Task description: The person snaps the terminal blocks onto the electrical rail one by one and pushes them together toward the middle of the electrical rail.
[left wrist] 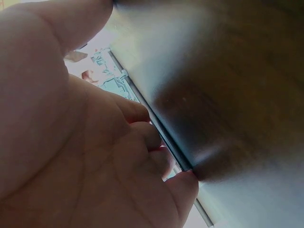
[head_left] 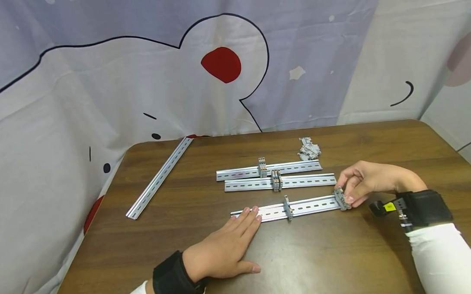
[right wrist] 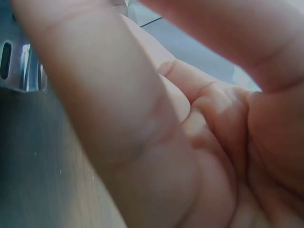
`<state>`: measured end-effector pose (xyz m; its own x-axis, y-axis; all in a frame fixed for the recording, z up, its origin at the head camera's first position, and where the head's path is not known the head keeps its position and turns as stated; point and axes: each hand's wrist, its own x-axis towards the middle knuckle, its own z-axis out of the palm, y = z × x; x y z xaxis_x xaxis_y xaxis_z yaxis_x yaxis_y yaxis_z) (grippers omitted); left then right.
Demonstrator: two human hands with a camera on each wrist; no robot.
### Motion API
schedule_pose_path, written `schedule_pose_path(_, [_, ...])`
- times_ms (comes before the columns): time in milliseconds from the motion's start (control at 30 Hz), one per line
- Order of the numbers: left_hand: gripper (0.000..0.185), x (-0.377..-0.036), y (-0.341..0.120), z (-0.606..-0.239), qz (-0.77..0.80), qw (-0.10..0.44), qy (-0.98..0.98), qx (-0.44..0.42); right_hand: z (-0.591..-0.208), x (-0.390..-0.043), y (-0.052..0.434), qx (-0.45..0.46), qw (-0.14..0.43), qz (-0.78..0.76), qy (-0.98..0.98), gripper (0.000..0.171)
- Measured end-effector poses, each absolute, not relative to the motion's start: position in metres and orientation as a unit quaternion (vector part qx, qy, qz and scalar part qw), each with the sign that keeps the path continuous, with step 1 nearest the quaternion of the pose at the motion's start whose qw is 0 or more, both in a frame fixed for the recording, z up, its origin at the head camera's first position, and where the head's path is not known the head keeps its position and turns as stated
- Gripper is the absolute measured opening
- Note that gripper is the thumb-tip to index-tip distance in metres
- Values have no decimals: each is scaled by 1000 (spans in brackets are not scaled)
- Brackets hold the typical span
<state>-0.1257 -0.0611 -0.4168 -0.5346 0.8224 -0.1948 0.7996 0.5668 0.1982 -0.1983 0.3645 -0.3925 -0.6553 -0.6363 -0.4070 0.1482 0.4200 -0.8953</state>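
Terminal block [head_left: 340, 198], small and grey, sits at the right end of the nearest slotted metal rail [head_left: 300, 207] on the worktop [head_left: 317, 261]. The right hand [head_left: 367, 183] pinches it, fingers curled round it from above. The left hand [head_left: 223, 251] lies flat, fingers straight and together, their tips pressing the rail's left end. A second block [head_left: 288, 207] stands mid-rail. The block is probably light, hard plastic, stiff but with thin clip edges that could snap if forced, so its broad side faces seem the best place to grip. The rail looks rigid, thin and smooth, likely to slide on the wood unless pinned down. Two more rails [head_left: 267, 169] with blocks lie just behind.
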Motion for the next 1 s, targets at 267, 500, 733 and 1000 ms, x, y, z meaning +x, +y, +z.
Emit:
schedule_pose_path(267, [97, -126, -60, -418, 43, 137, 874, 464, -394, -197, 355, -168, 374, -507, 758, 39])
schedule_pose_path(500, [97, -126, -60, -417, 43, 141, 875, 461, -393, -197, 339, -162, 362, -490, 776, 41])
schedule_pose_path(733, [96, -125, -60, -415, 37, 136, 876, 461, -393, -197, 329, -156, 358, -492, 778, 42])
schedule_pose_path(1000, [96, -125, -60, -416, 38, 139, 877, 459, -393, -195, 314, -142, 351, -492, 784, 42])
